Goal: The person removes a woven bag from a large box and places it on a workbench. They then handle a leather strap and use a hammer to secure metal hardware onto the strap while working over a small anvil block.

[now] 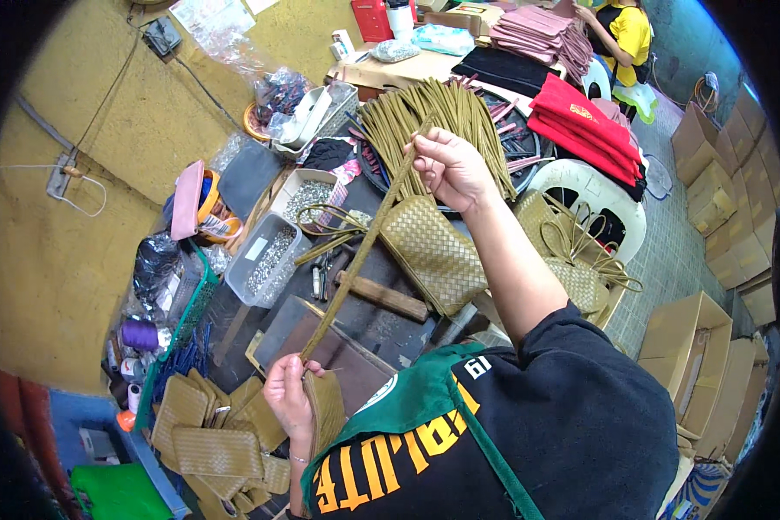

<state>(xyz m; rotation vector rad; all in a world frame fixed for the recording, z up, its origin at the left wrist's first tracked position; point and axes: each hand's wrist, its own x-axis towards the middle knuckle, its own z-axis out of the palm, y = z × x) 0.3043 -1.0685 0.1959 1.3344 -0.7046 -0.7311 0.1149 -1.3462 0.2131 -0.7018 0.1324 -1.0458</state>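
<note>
A long olive strap (372,236) runs slantwise between my hands, pulled straight. Its upper end is pinched between the thumb and fingers of my right hand (452,170), above a thick bundle of similar olive straps (390,121). Down near my body, the fingers of my left hand (289,394) close on the strap's lower end. Beside that hand an olive piece (326,407) hangs against my apron; how it joins the strap is hidden. Under my right forearm lies a woven olive pouch (433,251), with a wooden-handled hammer (381,296) next to it.
Clear bins of small metal parts (270,260) stand left of the hammer. Woven olive pouches (217,451) pile up at lower left, beside a green basket (186,312). Folded red cloth (585,130) rests on a white chair (572,178). Another person (624,39) works at far right.
</note>
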